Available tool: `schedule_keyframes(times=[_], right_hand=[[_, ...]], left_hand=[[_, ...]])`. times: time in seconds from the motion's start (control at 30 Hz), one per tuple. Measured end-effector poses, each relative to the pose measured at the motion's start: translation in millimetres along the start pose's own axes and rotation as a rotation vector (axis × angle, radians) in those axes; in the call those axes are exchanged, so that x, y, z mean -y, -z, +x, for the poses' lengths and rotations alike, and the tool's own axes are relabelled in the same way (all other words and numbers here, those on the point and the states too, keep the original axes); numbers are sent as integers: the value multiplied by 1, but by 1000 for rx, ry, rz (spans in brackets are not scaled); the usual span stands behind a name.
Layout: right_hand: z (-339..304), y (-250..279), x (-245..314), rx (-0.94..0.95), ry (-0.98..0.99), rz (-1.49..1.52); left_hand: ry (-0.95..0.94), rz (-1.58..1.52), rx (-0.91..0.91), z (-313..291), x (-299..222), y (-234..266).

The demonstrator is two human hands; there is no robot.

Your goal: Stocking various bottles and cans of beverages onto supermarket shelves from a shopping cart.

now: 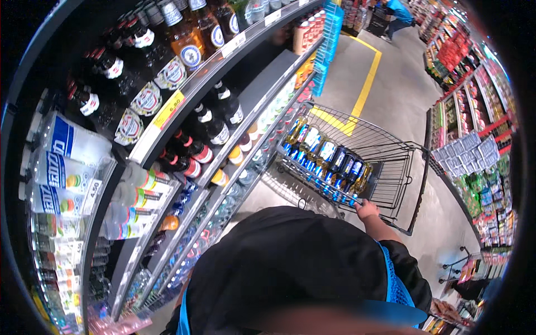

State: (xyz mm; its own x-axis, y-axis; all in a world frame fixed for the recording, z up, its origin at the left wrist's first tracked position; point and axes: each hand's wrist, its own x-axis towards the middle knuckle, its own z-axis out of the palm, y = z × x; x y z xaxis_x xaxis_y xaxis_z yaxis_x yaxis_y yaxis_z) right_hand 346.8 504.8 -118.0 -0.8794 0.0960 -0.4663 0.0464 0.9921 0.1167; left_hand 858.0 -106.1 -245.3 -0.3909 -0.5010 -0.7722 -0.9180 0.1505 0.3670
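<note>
My right hand (367, 210) rests on the near edge of a wire shopping cart (397, 166), its fingers curled over the rim by the bottles. Several blue-labelled bottles of yellow drink (325, 162) stand in rows in the cart's upper basket. My right forearm reaches out from my dark shirt with a blue mesh vest (394, 286). My left hand is hidden below my body.
Shelves of dark bottles (192, 134) and clear bottles (67, 167) curve along my left. The grey aisle floor with a yellow line (365, 84) runs ahead. A rack of packaged goods (480, 167) stands on the right. A person in blue (397, 14) is far down the aisle.
</note>
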Motion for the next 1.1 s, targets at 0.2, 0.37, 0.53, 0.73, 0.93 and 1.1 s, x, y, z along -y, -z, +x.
schedule_keyframes(times=[0.2, 0.37, 0.53, 0.73, 0.93, 1.1], right_hand=[[-1, 18, 1, 151, -62, 61], [6, 23, -9, 114, 104, -86], [36, 30, -33, 254, 197, 37], [59, 33, -55, 232, 297, 148], [86, 44, -77, 258, 296, 114], [114, 56, -100, 290, 348, 164]], left_hand=[[-76, -35, 34, 23, -56, 5], [-111, -38, 50, 23, -95, -4], [-94, -3, 61, 17, -125, -21], [-60, 45, 55, 5, -171, -44], [-71, 57, 37, -4, -235, -72], [-102, 54, 15, -14, -284, -93]])
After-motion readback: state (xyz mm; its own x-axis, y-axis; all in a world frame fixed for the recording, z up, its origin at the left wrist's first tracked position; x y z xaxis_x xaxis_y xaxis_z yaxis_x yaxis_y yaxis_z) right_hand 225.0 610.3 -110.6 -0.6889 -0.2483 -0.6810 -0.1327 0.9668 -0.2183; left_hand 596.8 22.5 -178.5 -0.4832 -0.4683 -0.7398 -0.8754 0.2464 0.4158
